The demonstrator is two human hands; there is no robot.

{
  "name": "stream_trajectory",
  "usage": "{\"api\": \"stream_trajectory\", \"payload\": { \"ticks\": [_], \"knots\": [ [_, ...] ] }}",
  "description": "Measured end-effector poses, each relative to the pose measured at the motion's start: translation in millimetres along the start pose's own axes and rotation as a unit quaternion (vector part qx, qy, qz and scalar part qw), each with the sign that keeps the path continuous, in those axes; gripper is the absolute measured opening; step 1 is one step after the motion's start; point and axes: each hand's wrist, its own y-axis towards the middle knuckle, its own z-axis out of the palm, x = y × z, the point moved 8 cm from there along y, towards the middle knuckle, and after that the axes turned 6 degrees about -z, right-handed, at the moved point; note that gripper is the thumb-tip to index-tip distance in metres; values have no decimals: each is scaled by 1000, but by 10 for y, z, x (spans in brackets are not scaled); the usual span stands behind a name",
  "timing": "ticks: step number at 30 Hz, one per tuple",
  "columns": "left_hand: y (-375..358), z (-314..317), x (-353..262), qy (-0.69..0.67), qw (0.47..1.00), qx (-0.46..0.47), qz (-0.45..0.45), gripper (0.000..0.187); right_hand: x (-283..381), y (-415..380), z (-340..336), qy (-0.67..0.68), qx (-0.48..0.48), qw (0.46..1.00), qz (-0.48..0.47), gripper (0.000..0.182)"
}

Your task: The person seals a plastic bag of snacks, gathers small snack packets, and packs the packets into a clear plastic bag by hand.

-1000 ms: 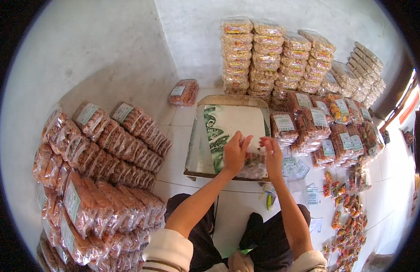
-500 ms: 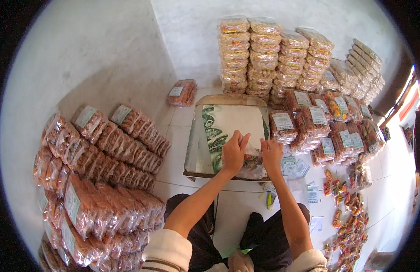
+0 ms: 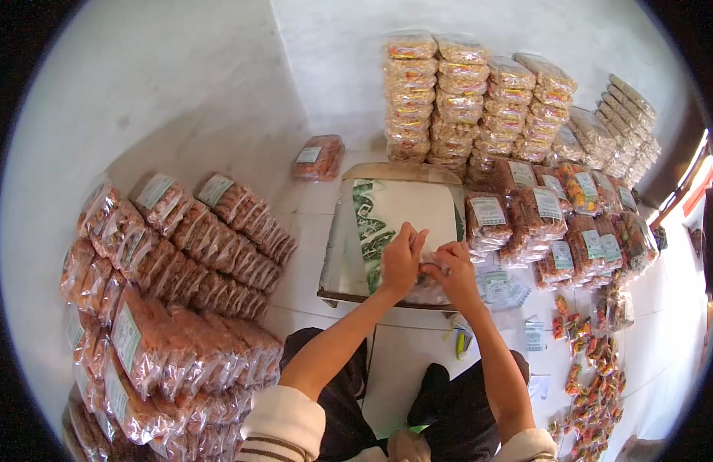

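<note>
A clear plastic bag [image 3: 428, 292] lies at the front right of a low table [image 3: 341, 254], its contents mostly hidden by my hands. At the bag's upper edge, the fingers of my left hand [image 3: 401, 262] pinch the plastic, thumb pointing up and to the right. Right beside it, my right hand [image 3: 454, 269] has its fingers curled inward on the same plastic. Under both hands lies a white sheet with a green pattern [image 3: 368, 223] along its left side.
Bagged brown snacks [image 3: 194, 339] are piled at left, with one pack [image 3: 319, 157] near the wall. Tall stacks of pale packs [image 3: 410, 92] stand behind the table; labelled packs [image 3: 545, 208] sit at right. Small colourful packets [image 3: 595, 369], printed labels [image 3: 496, 286] and a yellow-green tool [image 3: 462, 343] lie on the floor.
My right hand has moved in toward the left one, closing the gap between them, and its fingers have turned inward. The whole view has shifted slightly.
</note>
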Motion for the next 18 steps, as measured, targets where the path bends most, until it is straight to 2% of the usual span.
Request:
{"api": "stream_trajectory", "payload": {
  "ticks": [4, 7, 9, 11, 14, 18],
  "knots": [
    [-25, -1, -26, -8, 1000, 19, 7, 28, -12, 0, -3, 22, -12, 1000, -9, 20],
    [-9, 11, -13, -13, 999, 30, 12, 26, -65, 11, 4, 34, -10, 999, 21, 16],
    [8, 17, -29, -15, 999, 33, 18, 24, -168, -18, -23, 63, -47, 995, 61, 12],
    [7, -41, -206, -118, 987, 17, 111, 22, -252, -22, -16, 58, -39, 995, 66, 11],
    [16, -10, -107, -36, 995, 61, 72, 20, -323, -40, 26, 45, -30, 996, 64, 8],
    [16, -7, -34, -7, 997, 59, 58, 21, -239, -8, 48, 21, -28, 998, 53, 8]
  ]
}}
